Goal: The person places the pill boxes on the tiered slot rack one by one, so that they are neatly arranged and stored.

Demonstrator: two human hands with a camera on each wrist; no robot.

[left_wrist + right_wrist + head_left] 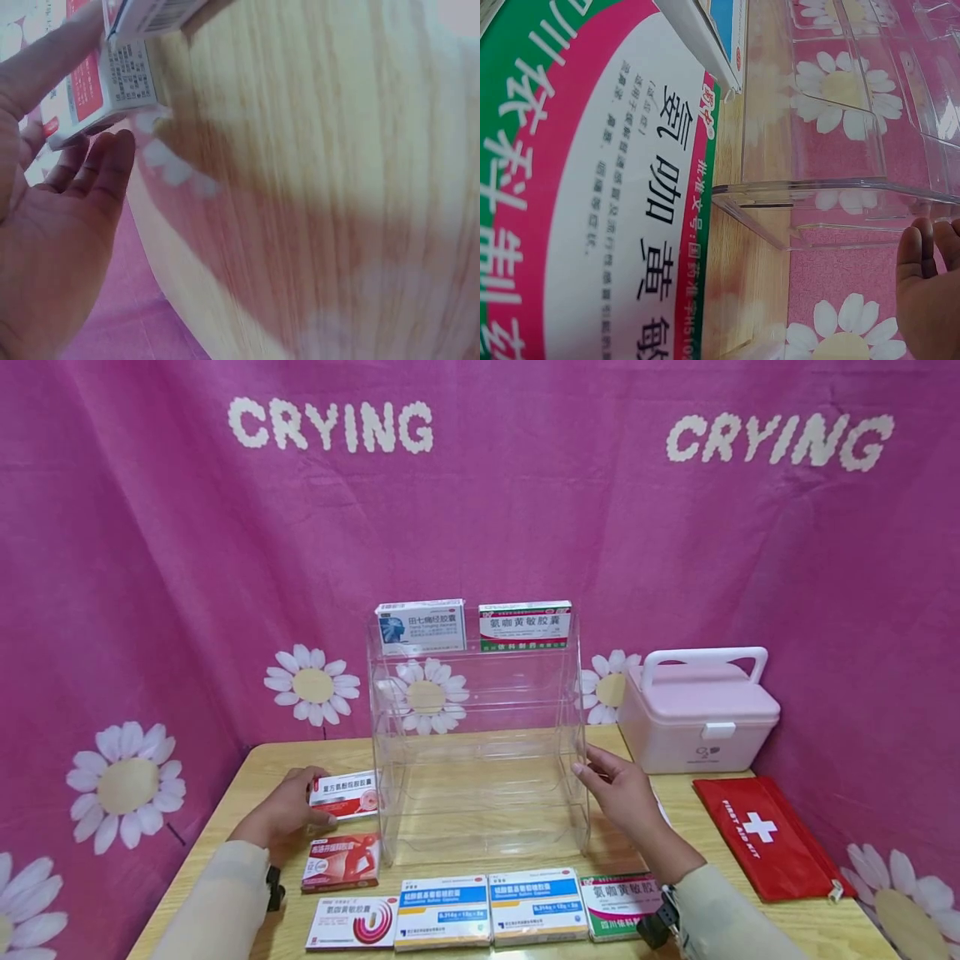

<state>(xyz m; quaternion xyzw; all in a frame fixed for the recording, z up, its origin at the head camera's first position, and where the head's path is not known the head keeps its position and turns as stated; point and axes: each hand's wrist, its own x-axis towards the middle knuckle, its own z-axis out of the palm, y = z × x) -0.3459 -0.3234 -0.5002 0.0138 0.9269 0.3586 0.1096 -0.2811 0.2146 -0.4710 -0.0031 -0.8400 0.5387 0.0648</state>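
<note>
My left hand [292, 800] grips a white-and-red medicine box [347, 795] just left of the clear tiered display rack [480, 810]. In the left wrist view, the thumb lies across this box [127, 75] and the fingers curl at its lower end. My right hand [621, 789] holds the rack's right side panel, thumb at the front edge and fingertips along the outer face. Two boxes stand on the rack's top tier: a white-and-blue one [422, 627] and a green-and-white one [525, 627].
A red box [341, 862] lies before my left hand. Along the front sit a white box with pink rings [351, 922], two blue-and-white boxes [442, 912] and a green-and-white box [618, 902]. Right are a pink lidded case [697, 727] and a red first-aid pouch [768, 835].
</note>
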